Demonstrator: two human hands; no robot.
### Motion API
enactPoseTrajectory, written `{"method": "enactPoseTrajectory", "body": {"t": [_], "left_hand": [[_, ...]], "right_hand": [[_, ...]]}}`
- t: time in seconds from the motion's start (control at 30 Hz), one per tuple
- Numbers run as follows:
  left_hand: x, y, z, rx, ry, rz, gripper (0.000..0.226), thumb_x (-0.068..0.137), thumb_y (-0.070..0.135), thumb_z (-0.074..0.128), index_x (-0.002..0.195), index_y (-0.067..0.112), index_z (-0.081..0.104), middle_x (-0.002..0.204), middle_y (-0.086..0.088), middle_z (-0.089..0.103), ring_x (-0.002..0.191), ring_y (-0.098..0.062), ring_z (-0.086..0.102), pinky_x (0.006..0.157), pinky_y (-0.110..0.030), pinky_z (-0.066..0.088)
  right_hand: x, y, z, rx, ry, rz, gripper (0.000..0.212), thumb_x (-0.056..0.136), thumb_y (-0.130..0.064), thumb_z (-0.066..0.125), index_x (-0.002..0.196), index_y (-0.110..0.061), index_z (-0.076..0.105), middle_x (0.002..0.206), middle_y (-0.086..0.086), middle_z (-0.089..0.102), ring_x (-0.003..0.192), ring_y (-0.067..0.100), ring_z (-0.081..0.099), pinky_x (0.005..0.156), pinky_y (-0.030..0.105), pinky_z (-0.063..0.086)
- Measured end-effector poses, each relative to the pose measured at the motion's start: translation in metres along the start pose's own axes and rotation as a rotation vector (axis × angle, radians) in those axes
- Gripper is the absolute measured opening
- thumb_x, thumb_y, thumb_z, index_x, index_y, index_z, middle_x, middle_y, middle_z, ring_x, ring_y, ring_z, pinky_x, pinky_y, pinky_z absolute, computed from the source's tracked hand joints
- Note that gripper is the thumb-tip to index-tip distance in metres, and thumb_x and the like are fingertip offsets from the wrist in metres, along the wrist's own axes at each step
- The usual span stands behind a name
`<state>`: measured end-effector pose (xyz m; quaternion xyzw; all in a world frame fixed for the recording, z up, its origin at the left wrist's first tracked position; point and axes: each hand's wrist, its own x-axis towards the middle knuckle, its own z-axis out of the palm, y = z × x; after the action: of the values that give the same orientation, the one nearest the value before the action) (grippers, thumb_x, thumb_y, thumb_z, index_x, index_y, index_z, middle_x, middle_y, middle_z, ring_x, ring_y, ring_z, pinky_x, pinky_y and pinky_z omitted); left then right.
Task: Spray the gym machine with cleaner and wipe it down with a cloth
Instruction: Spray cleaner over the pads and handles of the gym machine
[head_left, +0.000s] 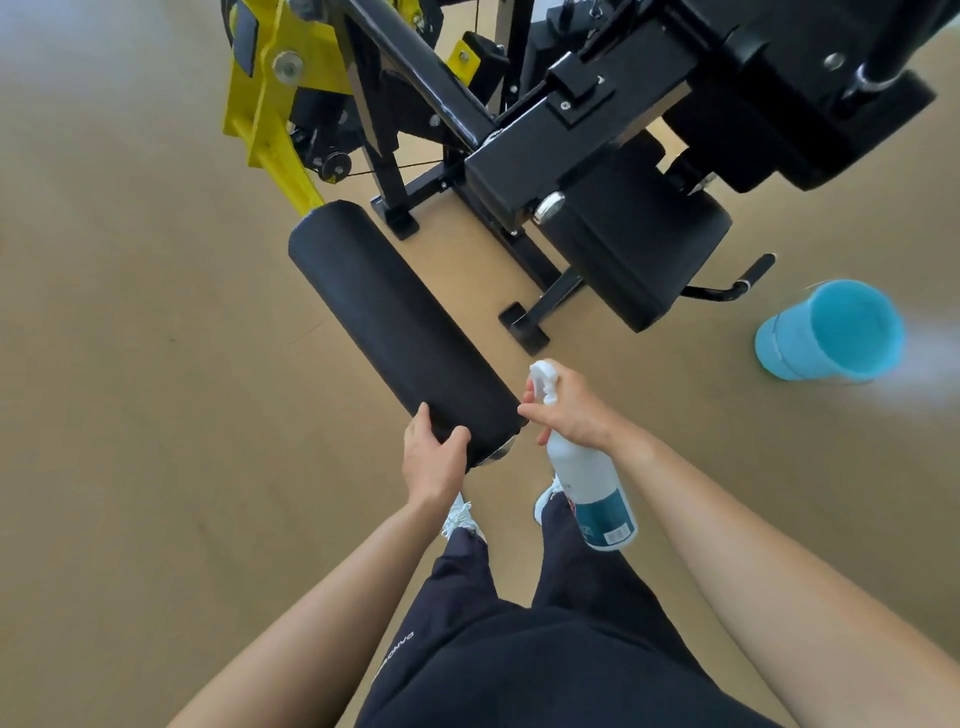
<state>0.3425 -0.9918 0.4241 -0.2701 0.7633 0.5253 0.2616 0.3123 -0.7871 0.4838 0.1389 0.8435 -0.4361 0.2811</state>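
Note:
A black and yellow gym machine (587, 130) fills the top of the view. Its long black roller pad (395, 327) juts toward me on a yellow arm (270, 124). My left hand (434, 460) grips the near end of the pad, thumb on top and fingers round its left side. My right hand (569, 410) holds a white spray bottle (592, 488) with a teal label by its neck, with fingers on the trigger. The nozzle sits just right of the pad's end. No cloth shows.
A light blue bucket (831, 332) stands on the tan floor (130, 338) at the right. The machine's black seat pad (639, 244) and floor feet (524, 327) lie beyond the roller. My legs and white shoes are directly below my hands.

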Motion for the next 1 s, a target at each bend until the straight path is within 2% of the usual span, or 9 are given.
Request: {"method": "enactPoseTrajectory", "body": {"t": [0.07,0.17,0.3,0.43,0.5,0.6,0.7,0.87,1.0], "left_hand": [[0.004,-0.004,0.0,-0.028,-0.061,-0.028,0.065,0.077,0.036,0.058,0.14,0.023,0.047,0.14,0.001,0.059,0.125,-0.024,0.058,0.098,-0.042,0.055],[0.002,-0.003,-0.003,-0.097,-0.108,-0.037,0.047,0.089,0.018,0.057,0.135,0.027,0.049,0.131,0.006,0.063,0.118,-0.018,0.059,0.085,-0.028,0.046],[-0.001,-0.006,-0.006,0.0,0.043,-0.073,0.067,0.096,0.015,0.056,0.158,0.016,0.032,0.152,0.002,0.043,0.134,-0.018,0.046,0.107,-0.037,0.042],[-0.017,-0.006,0.009,0.179,0.196,0.236,0.064,0.092,0.01,0.06,0.153,0.019,0.042,0.148,0.0,0.04,0.132,-0.02,0.049,0.112,-0.041,0.045],[-0.025,-0.003,0.022,0.314,0.171,0.367,0.064,0.091,0.008,0.062,0.152,0.021,0.046,0.156,0.003,0.037,0.142,-0.018,0.039,0.113,-0.031,0.039],[-0.03,-0.004,0.031,0.516,0.056,0.373,0.068,0.095,0.015,0.061,0.158,0.027,0.038,0.17,0.011,0.019,0.154,-0.012,0.019,0.114,-0.026,0.031],[-0.034,-0.015,0.028,0.723,0.057,0.375,0.075,0.095,0.016,0.06,0.162,0.032,0.029,0.172,0.015,0.01,0.157,-0.011,0.015,0.11,-0.032,0.045],[-0.048,-0.02,0.027,0.844,0.14,0.238,0.076,0.095,0.025,0.057,0.163,0.036,0.024,0.17,0.015,0.018,0.151,-0.015,0.034,0.098,-0.034,0.052],[-0.059,-0.007,0.038,0.676,0.117,-0.056,0.054,0.094,0.031,0.051,0.148,0.033,0.046,0.137,0.004,0.061,0.116,-0.026,0.062,0.087,-0.035,0.053]], "right_hand": [[-0.001,0.004,0.001,-0.016,0.024,-0.017,0.026,0.096,-0.025,0.071,0.095,-0.005,0.055,0.093,0.012,0.067,0.06,0.024,0.075,0.066,0.035,0.059],[-0.004,0.008,0.004,0.001,0.02,-0.014,0.032,0.095,-0.029,0.072,0.083,-0.004,0.056,0.075,0.013,0.068,0.055,0.025,0.074,0.075,0.045,0.06],[-0.007,0.011,0.001,-0.009,-0.046,-0.039,0.026,0.095,-0.029,0.07,0.092,-0.007,0.056,0.083,0.01,0.068,0.057,0.024,0.074,0.076,0.042,0.059],[-0.007,0.021,0.0,-0.028,-0.112,-0.099,0.017,0.093,-0.025,0.071,0.096,-0.022,0.055,0.097,0.001,0.063,0.062,0.026,0.074,0.067,0.047,0.063],[-0.005,0.026,-0.002,-0.013,-0.091,-0.103,0.022,0.094,-0.028,0.072,0.089,-0.018,0.053,0.088,0.002,0.065,0.057,0.024,0.073,0.063,0.043,0.059],[-0.004,0.034,-0.008,0.013,-0.045,-0.093,0.032,0.095,-0.033,0.072,0.084,-0.009,0.055,0.076,0.008,0.07,0.051,0.022,0.072,0.062,0.038,0.055],[-0.003,0.041,-0.022,0.026,-0.018,-0.11,0.031,0.096,-0.032,0.071,0.083,-0.009,0.056,0.074,0.006,0.069,0.051,0.02,0.072,0.063,0.04,0.057],[0.002,0.047,-0.044,0.012,-0.082,-0.201,0.017,0.094,-0.027,0.072,0.093,-0.022,0.056,0.085,-0.004,0.066,0.056,0.021,0.073,0.065,0.045,0.063],[0.002,0.045,-0.053,-0.011,-0.079,-0.217,0.025,0.096,-0.032,0.07,0.087,-0.012,0.056,0.079,0.002,0.07,0.054,0.018,0.073,0.068,0.042,0.059]]}}
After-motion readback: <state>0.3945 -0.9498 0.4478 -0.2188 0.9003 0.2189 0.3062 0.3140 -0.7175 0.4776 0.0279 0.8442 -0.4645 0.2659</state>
